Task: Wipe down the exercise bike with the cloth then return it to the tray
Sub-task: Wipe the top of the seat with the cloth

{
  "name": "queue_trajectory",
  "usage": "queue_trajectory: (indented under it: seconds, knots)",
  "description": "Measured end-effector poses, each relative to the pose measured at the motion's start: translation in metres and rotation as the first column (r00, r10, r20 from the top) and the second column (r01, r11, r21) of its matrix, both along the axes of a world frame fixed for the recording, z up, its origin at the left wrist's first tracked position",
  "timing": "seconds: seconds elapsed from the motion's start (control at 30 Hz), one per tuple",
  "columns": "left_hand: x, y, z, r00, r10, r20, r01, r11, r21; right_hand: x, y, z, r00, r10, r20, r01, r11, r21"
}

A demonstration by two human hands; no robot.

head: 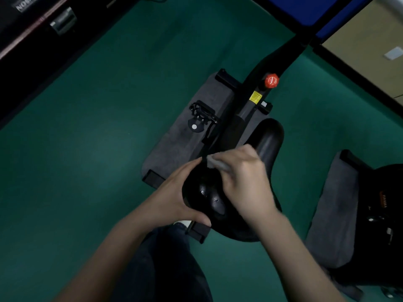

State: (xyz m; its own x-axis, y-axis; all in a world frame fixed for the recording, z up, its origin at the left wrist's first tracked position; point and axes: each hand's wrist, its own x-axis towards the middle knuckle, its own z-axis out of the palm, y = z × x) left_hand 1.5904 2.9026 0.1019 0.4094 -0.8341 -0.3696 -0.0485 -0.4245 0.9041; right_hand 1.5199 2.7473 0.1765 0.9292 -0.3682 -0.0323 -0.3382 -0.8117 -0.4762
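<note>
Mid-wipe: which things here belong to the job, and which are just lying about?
Job: cloth in right hand; saddle, held by left hand; bike frame; pedal. No tray in view.
Lying about: second machine at right; black case, top left; grey mat.

1. On mat [181, 138]: exercise bike [234, 131], saddle [210, 200] nearest, knob [271, 80] farther ahead on frame [250, 105].
2. Left of frame: pedal [201, 115].
3. On saddle: left hand [174, 199] at left edge, right hand [244, 182] with cloth [214, 164] toward nose.
4. Farther right: second mat [333, 219].
</note>
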Motion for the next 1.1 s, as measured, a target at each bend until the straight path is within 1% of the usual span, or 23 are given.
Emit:
queue_trajectory:
  seconds: [0.17,0.23,0.3,0.37,0.43,0.5,0.53,0.6,0.7,0.77,0.83,0.93,1.0,1.1]
  knots:
    - [0.002,0.001,-0.005,0.999,-0.025,-0.02,0.025,1.0,-0.004,-0.019,0.005,0.002,0.993,0.032,0.114,-0.051,0.985,0.167]
    - [0.002,0.0,-0.006,1.0,-0.02,-0.024,0.019,1.0,-0.011,-0.014,0.002,0.003,0.994,0.03,0.11,-0.051,0.979,0.195]
    - [0.002,0.0,-0.006,1.0,0.011,-0.023,-0.012,1.0,-0.025,-0.001,0.004,0.002,0.997,0.061,0.053,-0.07,0.979,0.189]
    - [0.0,0.0,-0.007,0.998,0.044,-0.038,-0.046,0.998,-0.038,0.011,0.006,0.001,0.988,0.151,-0.025,-0.144,0.971,0.189]
    - [-0.001,-0.001,-0.008,0.997,0.055,-0.062,-0.058,0.997,-0.046,0.012,0.005,0.002,0.962,0.266,-0.067,-0.245,0.943,0.226]
    - [-0.001,-0.001,-0.01,0.995,0.045,-0.086,-0.048,0.998,-0.039,-0.002,0.0,0.007,0.929,0.369,-0.028,-0.344,0.889,0.302]
    - [-0.002,-0.001,-0.011,0.995,0.038,-0.089,-0.041,0.999,-0.034,-0.01,-0.002,0.011,0.92,0.391,0.003,-0.369,0.866,0.338]
    - [-0.001,-0.001,-0.011,0.996,0.035,-0.087,-0.038,0.999,-0.027,-0.021,-0.006,0.013,0.935,0.351,0.045,-0.342,0.863,0.372]
    - [-0.001,0.0,-0.012,0.995,0.051,-0.081,-0.051,0.999,-0.004,-0.013,-0.003,0.003,0.973,0.216,0.08,-0.231,0.922,0.31]
    - [-0.001,0.0,-0.011,0.996,0.051,-0.072,-0.051,0.999,0.005,-0.006,0.003,-0.002,0.984,0.154,0.091,-0.174,0.947,0.269]
    - [0.0,0.0,-0.01,0.999,0.031,-0.039,-0.031,0.999,0.008,-0.015,0.008,-0.002,0.983,0.145,0.114,-0.171,0.947,0.27]
    - [0.003,0.001,-0.004,1.0,0.003,-0.029,-0.002,1.0,0.021,-0.047,0.008,0.006,0.985,0.112,0.132,-0.151,0.931,0.332]
    - [0.005,-0.003,0.001,0.999,0.003,-0.037,-0.003,1.0,0.008,-0.06,-0.001,0.008,0.988,0.033,0.149,-0.079,0.945,0.317]
    - [0.004,-0.011,0.008,1.0,-0.004,-0.013,0.004,1.0,-0.023,-0.065,-0.018,0.002,0.973,-0.138,0.183,0.093,0.967,0.235]
